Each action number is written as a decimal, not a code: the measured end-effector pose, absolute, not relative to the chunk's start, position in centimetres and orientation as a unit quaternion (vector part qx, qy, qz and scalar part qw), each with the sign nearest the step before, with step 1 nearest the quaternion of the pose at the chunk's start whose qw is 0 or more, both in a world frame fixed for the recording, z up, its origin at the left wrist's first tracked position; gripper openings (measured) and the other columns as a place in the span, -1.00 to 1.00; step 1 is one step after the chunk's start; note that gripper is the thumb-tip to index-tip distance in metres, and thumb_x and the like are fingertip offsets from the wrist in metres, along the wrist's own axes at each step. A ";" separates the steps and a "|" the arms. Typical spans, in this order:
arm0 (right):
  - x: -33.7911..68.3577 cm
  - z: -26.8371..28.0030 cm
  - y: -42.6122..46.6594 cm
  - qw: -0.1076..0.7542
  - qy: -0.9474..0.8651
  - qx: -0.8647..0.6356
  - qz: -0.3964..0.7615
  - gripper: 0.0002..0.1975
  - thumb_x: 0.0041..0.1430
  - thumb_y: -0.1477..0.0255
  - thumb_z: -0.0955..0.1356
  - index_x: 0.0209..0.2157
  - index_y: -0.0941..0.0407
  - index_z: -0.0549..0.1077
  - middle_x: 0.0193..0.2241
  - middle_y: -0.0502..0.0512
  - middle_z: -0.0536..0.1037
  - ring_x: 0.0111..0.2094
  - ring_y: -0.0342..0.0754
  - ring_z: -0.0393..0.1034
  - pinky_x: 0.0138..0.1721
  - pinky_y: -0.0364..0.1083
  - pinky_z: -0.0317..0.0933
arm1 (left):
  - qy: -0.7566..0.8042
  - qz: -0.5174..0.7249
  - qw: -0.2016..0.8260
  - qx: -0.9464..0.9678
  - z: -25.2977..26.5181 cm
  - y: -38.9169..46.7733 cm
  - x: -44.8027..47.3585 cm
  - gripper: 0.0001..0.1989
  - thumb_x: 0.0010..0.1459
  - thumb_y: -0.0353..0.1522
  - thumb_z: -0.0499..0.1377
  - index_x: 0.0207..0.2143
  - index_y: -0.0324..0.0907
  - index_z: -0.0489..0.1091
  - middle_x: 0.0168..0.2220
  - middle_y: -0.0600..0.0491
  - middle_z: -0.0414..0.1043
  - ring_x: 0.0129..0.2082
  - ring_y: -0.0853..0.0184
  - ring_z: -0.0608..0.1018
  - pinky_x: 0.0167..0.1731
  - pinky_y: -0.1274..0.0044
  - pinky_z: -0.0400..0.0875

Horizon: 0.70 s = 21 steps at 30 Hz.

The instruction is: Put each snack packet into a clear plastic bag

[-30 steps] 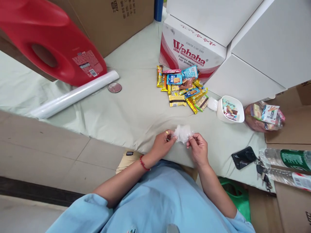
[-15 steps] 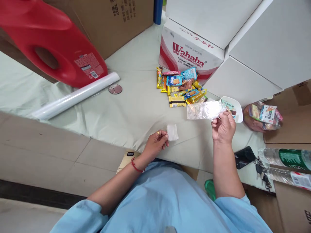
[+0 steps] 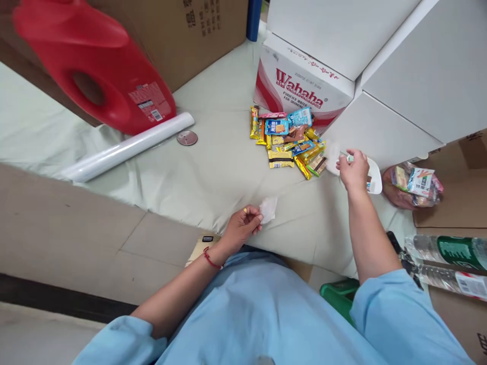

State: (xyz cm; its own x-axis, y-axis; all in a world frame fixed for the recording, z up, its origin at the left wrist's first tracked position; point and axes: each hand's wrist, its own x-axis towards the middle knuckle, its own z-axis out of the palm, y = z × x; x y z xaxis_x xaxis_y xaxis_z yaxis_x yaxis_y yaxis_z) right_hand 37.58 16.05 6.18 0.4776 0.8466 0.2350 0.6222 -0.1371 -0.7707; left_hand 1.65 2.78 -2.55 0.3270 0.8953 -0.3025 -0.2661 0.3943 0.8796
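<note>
My left hand point(image 3: 243, 223) is closed, its thumb and fingers pinching a small, crumpled, whitish translucent packet point(image 3: 268, 210) above the near part of the covered table. My right hand point(image 3: 354, 170) is over a white dish point(image 3: 376, 177), thumb and forefinger apart. Just left of its fingertips is a blurred clear plastic wrapper point(image 3: 333, 156); whether it still touches the thumb is hard to see. Left of this lies a pile of small wrapped snacks point(image 3: 291, 134) in yellow, blue, pink and brown. My right hand hides part of the dish and its contents.
A Wahaha carton point(image 3: 300, 86) stands behind the snacks. Leftward are a red jug point(image 3: 114, 66), a white film roll point(image 3: 133, 147) and a round disc point(image 3: 187, 138). To the right are a bag of snacks point(image 3: 414, 185) and a plastic bottle point(image 3: 449, 249); a green stool point(image 3: 338, 296) is below.
My right hand has moved up and slightly right, over the dish, and its fingers have parted. The clear wrapper has become a blur beside them. My left hand keeps its packet, now slightly turned.
</note>
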 end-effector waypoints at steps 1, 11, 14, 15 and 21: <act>36.2 5.7 15.1 0.442 -0.494 -0.735 0.143 -0.74 0.19 0.24 0.47 -0.16 0.07 0.47 -0.20 0.08 0.55 -0.40 -0.13 0.48 -0.34 -0.09 0.39 | 0.427 0.415 0.709 0.377 -2.6 2.6 1.7 -0.53 0.05 0.00 0.41 -0.33 -0.13 0.32 -0.42 0.15 0.41 -0.51 0.44 0.47 -0.56 0.60 0.29; 20.5 1.8 1.0 0.421 -0.416 -0.556 0.583 -0.60 0.08 0.01 0.57 -0.25 0.03 0.60 -0.30 0.02 0.59 -0.29 -0.07 0.45 -0.30 -0.11 0.44 | 0.459 0.432 0.432 0.645 -2.6 1.6 2.4 -0.88 0.29 -0.34 0.22 -0.35 -0.11 0.49 -0.19 -0.02 0.54 -0.29 0.32 0.53 -0.25 0.46 0.43; 20.0 1.1 0.7 0.438 -0.413 -0.567 0.563 -0.63 0.07 0.05 0.58 -0.34 0.04 0.58 -0.42 -0.03 0.56 -0.38 -0.10 0.40 -0.28 -0.11 0.37 | 0.441 0.421 0.446 0.656 -2.5 1.7 2.7 -0.89 0.27 -0.33 0.25 -0.35 -0.12 0.49 -0.17 -0.01 0.52 -0.36 0.36 0.48 -0.33 0.49 0.39; 20.2 1.0 0.9 0.439 -0.409 -0.569 0.563 -0.63 0.07 0.04 0.58 -0.36 0.04 0.57 -0.44 -0.04 0.55 -0.41 -0.11 0.38 -0.29 -0.11 0.35 | 0.439 0.416 0.474 0.640 -2.4 1.9 2.7 -0.87 0.27 -0.30 0.27 -0.36 -0.12 0.49 -0.20 0.00 0.51 -0.39 0.38 0.46 -0.36 0.51 0.37; 22.3 1.0 1.3 0.418 -0.377 -0.548 0.619 -0.58 0.03 0.01 0.60 -0.41 0.05 0.53 -0.52 -0.05 0.50 -0.48 -0.12 0.33 -0.39 -0.13 0.30 | 0.456 0.418 0.620 0.483 -1.9 2.7 1.8 -0.64 0.19 -0.06 0.34 -0.38 -0.14 0.41 -0.41 0.11 0.41 -0.40 0.38 0.40 -0.36 0.53 0.33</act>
State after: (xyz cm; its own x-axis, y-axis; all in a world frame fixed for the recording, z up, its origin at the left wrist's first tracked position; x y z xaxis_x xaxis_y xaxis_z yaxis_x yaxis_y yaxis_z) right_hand 22.30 1.27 1.03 -0.0515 0.9303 -0.3631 -0.1044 -0.3666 -0.9245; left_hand 1.83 2.66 -1.87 0.2341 0.9587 -0.1617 -0.0772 0.1842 0.9799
